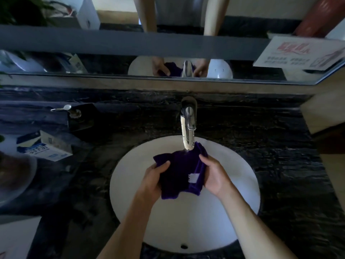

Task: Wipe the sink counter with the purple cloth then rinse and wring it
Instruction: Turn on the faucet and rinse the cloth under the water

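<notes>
The purple cloth (180,171), folded and with a white label on it, hangs over the white oval sink basin (130,184) right under the spout of the chrome faucet (188,128). My left hand (153,179) grips the cloth's left edge. My right hand (214,174) grips its right edge. Both hands hold it stretched between them above the bowl. I cannot tell whether water is running. The dark marbled counter (270,156) surrounds the basin.
A soap dispenser (74,113) stands at the back left of the counter. A blue and white box (46,146) lies left of the basin. A mirror (112,64) runs along the back wall. A card with red print (298,53) sits at the upper right.
</notes>
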### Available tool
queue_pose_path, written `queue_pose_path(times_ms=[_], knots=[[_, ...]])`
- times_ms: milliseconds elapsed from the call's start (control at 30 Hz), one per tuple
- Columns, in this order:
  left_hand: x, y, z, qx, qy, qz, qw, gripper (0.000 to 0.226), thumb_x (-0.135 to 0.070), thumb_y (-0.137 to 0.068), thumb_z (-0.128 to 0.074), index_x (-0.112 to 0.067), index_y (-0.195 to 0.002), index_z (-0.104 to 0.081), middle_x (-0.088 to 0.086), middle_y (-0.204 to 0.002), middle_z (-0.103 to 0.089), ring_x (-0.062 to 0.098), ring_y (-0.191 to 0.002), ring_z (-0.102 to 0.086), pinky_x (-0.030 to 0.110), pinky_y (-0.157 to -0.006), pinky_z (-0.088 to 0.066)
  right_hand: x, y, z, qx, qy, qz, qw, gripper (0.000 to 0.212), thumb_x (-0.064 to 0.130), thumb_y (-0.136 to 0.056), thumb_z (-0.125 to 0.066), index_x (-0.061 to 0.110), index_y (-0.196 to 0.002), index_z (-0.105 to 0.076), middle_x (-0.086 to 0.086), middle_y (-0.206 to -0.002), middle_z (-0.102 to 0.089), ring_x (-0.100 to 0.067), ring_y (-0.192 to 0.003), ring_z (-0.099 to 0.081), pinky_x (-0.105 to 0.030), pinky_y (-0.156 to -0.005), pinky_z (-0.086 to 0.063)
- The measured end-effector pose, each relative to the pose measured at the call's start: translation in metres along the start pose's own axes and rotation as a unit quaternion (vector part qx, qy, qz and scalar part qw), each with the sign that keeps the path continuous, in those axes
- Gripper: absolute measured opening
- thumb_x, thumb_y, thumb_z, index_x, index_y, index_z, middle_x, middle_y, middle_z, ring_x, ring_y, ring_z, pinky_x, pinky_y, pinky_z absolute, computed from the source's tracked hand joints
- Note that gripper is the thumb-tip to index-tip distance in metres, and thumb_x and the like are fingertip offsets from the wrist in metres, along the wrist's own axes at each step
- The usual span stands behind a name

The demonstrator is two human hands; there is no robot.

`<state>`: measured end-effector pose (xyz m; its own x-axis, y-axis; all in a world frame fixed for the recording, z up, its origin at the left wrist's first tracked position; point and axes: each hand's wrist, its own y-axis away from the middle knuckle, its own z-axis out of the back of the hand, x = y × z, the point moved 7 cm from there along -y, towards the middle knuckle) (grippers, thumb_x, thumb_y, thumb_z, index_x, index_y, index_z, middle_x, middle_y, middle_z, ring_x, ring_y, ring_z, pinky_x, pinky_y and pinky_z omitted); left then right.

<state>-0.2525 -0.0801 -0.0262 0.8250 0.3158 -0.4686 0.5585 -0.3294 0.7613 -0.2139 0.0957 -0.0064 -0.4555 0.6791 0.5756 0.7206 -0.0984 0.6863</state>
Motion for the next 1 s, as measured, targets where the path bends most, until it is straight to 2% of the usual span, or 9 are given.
queue_pose_path(times_ms=[200, 333, 433, 567, 633, 767, 833, 933, 1000], knots=[[-0.013, -0.021, -0.001, -0.014, -0.005, -0.077, 0.997, 0.029, -0.015, -0.103, -0.054, -0.003, -0.128, -0.063, 0.024, -0.120, -0.072, 0.037, -0.105, -0.073, 0.041, -0.073, -0.062, 0.000, -0.040, 0.016, -0.013, 0.054, 0.021, 0.998, 0.040, 0.021, -0.105, -0.049, 0.001, -0.139, -0.058, -0.027, -0.136, -0.064, -0.043, -0.130, -0.060, -0.055, -0.112, -0.044], [-0.015, -0.030, 0.000, -0.054, -0.046, -0.114, 0.991, 0.027, -0.016, -0.104, -0.054, -0.005, -0.125, -0.066, 0.021, -0.115, -0.074, 0.038, -0.106, -0.072, 0.046, -0.081, -0.061, 0.006, -0.049, 0.021, -0.060, 0.194, 0.054, 0.978, 0.019, 0.004, -0.093, -0.069, -0.002, -0.111, -0.071, -0.027, -0.113, -0.075, -0.046, -0.111, -0.069, -0.052, -0.101, -0.055], [-0.014, -0.034, -0.003, -0.065, -0.068, -0.130, 0.987, 0.022, -0.015, -0.102, -0.056, -0.013, -0.118, -0.071, 0.019, -0.112, -0.076, 0.038, -0.103, -0.073, 0.054, -0.090, -0.059, 0.016, -0.051, 0.026, -0.098, 0.305, 0.092, 0.943, 0.009, -0.001, -0.089, -0.071, 0.006, -0.094, -0.073, -0.013, -0.092, -0.078, -0.030, -0.089, -0.075, -0.040, -0.084, -0.059], [-0.014, -0.034, -0.014, -0.079, -0.104, -0.160, 0.978, 0.021, -0.015, -0.101, -0.058, -0.024, -0.104, -0.077, 0.014, -0.107, -0.078, 0.037, -0.102, -0.073, 0.053, -0.091, -0.058, 0.024, -0.048, 0.033, -0.119, 0.361, 0.124, 0.916, 0.015, 0.004, -0.093, -0.066, 0.014, -0.082, -0.066, 0.001, -0.077, -0.068, -0.012, -0.072, -0.063, -0.025, -0.067, -0.050], [-0.013, -0.034, -0.023, -0.076, -0.116, -0.173, 0.975, 0.022, -0.016, -0.101, -0.058, -0.026, -0.103, -0.077, 0.013, -0.108, -0.077, 0.036, -0.104, -0.072, 0.051, -0.092, -0.058, 0.022, -0.050, 0.041, -0.127, 0.385, 0.114, 0.907, 0.017, 0.006, -0.093, -0.065, 0.015, -0.079, -0.062, 0.002, -0.073, -0.062, -0.012, -0.067, -0.059, -0.022, -0.061, -0.046], [-0.011, -0.034, -0.034, -0.050, -0.113, -0.178, 0.976, 0.020, -0.008, -0.099, -0.059, -0.019, -0.106, -0.074, 0.016, -0.108, -0.076, 0.034, -0.100, -0.073, 0.041, -0.080, -0.060, 0.008, -0.061, 0.063, -0.140, 0.366, 0.097, 0.915, 0.007, 0.011, -0.087, -0.058, 0.009, -0.089, -0.065, -0.025, -0.094, -0.071, -0.046, -0.092, -0.069, -0.058, -0.078, -0.059], [-0.013, -0.034, -0.035, -0.041, -0.120, -0.182, 0.975, 0.027, 0.002, -0.093, -0.062, -0.015, -0.112, -0.069, 0.014, -0.106, -0.076, 0.032, -0.099, -0.073, 0.036, -0.075, -0.059, 0.009, -0.051, 0.063, -0.151, 0.338, 0.128, 0.920, 0.018, 0.003, -0.093, -0.051, 0.011, -0.101, -0.066, -0.021, -0.105, -0.072, -0.037, -0.100, -0.070, -0.050, -0.083, -0.058], [-0.017, -0.039, -0.025, -0.070, -0.132, -0.177, 0.973, 0.054, 0.008, -0.088, -0.064, -0.020, -0.133, -0.055, 0.014, -0.109, -0.074, 0.034, -0.099, -0.074, 0.045, -0.078, -0.062, 0.023, -0.028, 0.058, -0.163, 0.309, 0.158, 0.924, 0.040, -0.004, -0.101, -0.045, 0.020, -0.131, -0.056, -0.007, -0.113, -0.068, -0.017, -0.100, -0.066, -0.026, -0.084, -0.056], [-0.018, -0.043, -0.018, -0.070, -0.155, -0.175, 0.970, 0.064, 0.007, -0.090, -0.063, -0.035, -0.137, -0.049, 0.018, -0.106, -0.073, 0.034, -0.093, -0.074, 0.050, -0.080, -0.062, 0.031, -0.023, 0.059, -0.141, 0.326, 0.170, 0.919, 0.043, -0.009, -0.101, -0.042, 0.021, -0.123, -0.062, -0.005, -0.114, -0.069, -0.016, -0.102, -0.068, -0.023, -0.084, -0.057]])
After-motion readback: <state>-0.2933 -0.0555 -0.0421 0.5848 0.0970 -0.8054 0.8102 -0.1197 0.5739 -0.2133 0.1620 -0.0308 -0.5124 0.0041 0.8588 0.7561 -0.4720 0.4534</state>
